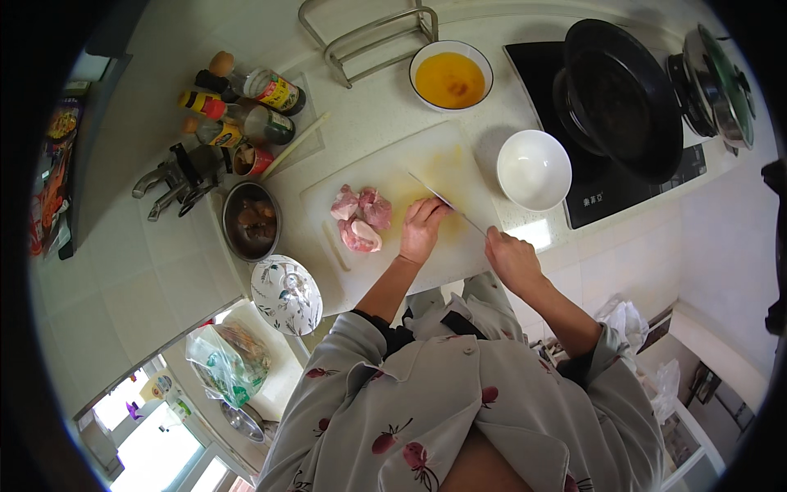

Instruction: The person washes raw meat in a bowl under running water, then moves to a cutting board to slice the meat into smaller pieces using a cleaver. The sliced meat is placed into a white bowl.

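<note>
My right hand (515, 258) grips the handle of a kitchen knife (470, 221), whose thin blade reaches up and left over a white cutting board (393, 157). Curled fingers of my left hand (422, 226) rest over the board against the blade's near side. Whether a small piece lies beneath those fingertips is hidden. Left of that hand, several chunks of raw pink meat (359, 216) sit grouped on the board. Yellowish stains mark the board's surface around the blade.
A bowl of beaten egg (450, 80) stands beyond the board, with a white bowl (533, 170) on the right. A black wok (624, 101) tilts over the cooktop (615, 197). Leftward are a metal bowl (252, 221), a patterned bowl (286, 295) and sauce bottles (264, 123).
</note>
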Demonstrator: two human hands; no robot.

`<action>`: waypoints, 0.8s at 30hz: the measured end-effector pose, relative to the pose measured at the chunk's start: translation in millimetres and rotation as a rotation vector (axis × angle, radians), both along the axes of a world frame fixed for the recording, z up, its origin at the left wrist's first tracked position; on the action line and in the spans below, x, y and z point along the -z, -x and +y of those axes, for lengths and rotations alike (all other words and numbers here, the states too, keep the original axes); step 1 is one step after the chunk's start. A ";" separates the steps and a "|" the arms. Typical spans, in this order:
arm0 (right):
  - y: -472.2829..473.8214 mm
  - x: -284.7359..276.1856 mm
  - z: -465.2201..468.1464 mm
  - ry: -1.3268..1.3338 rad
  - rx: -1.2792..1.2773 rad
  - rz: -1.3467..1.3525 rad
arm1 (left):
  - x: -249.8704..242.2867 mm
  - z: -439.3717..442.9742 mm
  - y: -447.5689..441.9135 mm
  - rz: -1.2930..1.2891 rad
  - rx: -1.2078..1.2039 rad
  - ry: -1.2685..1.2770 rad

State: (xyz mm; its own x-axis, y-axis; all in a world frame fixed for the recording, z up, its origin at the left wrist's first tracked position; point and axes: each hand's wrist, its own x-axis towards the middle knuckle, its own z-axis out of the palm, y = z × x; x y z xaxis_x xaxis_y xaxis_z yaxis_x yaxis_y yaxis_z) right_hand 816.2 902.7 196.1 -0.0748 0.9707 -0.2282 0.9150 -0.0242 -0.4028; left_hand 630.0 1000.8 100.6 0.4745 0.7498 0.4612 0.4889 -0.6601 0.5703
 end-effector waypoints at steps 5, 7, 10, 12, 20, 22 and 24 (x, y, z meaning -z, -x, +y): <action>4.4 -2.1 6.7 0.108 0.012 -0.010 | 3.5 -0.7 1.0 -0.003 -0.018 -0.006; 15.9 12.7 20.8 0.091 0.026 -0.003 | 5.1 -0.9 0.9 -0.007 -0.023 0.004; 25.9 33.2 39.6 0.011 0.036 0.061 | 6.0 -0.1 0.7 -0.006 -0.031 0.013; 22.1 36.2 42.5 0.020 0.082 0.106 | 5.1 -1.8 -0.1 -0.025 -0.045 0.023; -5.9 -16.2 13.9 0.162 -0.026 0.029 | 3.0 -0.3 2.1 -0.056 -0.035 0.066; -3.3 -17.4 17.6 0.194 -0.030 0.015 | 4.3 -0.4 3.1 -0.060 -0.039 0.066; 3.9 -8.8 24.7 0.185 -0.023 0.023 | 5.8 -0.7 3.6 -0.070 -0.047 0.071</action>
State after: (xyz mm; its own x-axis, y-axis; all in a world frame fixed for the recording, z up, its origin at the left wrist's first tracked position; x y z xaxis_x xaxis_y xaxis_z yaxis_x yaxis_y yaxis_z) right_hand 812.3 927.5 204.8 -0.1036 0.9105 -0.4004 0.9066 -0.0791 -0.4144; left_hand 626.5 1000.1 94.8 0.4065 0.8026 0.4366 0.4755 -0.5939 0.6490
